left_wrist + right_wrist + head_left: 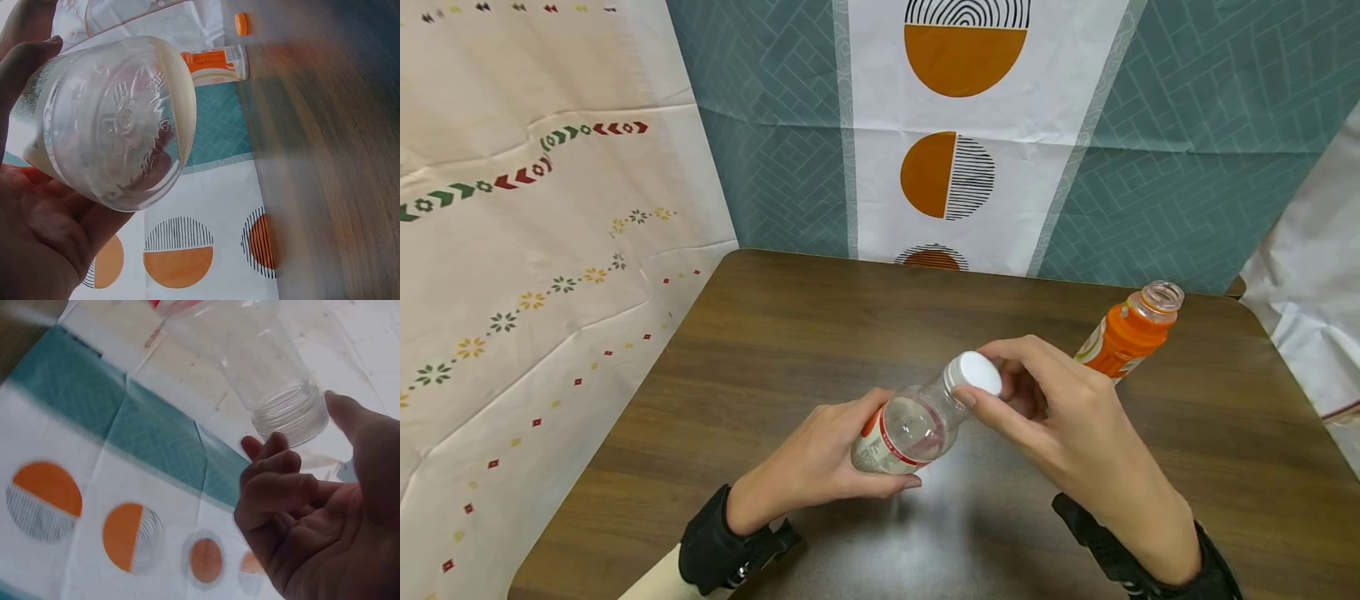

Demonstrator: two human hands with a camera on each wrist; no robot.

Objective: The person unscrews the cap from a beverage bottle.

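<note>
Both wrists wear black bands; the left one (718,542) sits over a cream sleeve. The left hand (827,467) grips the clear bottle (916,427) around its labelled lower body, the thumb along the near side and the fingers behind. The bottle is held tilted above the table, its neck slanting up toward the right hand (1075,429). In the left wrist view its moulded base faces the camera. A pale label with a red band wraps the lower part.

The right hand pinches the white cap (980,372) at the bottle's mouth, thumb on the near edge and fingers on the far edge. The right wrist view is washed out around the rim, so how firmly the cap is seated is hard to judge.

Beyond the right hand, the orange bottle (1133,337) stands upright on the brown wooden table (805,325), its mouth uncovered. The orange cap (242,24) lies on the table near that bottle's base.

Behind the table hangs a teal and white cloth (775,92) printed with orange and black circles. A cream patterned cloth (512,258) hangs at the left, a white cloth (1311,275) at the right.
</note>
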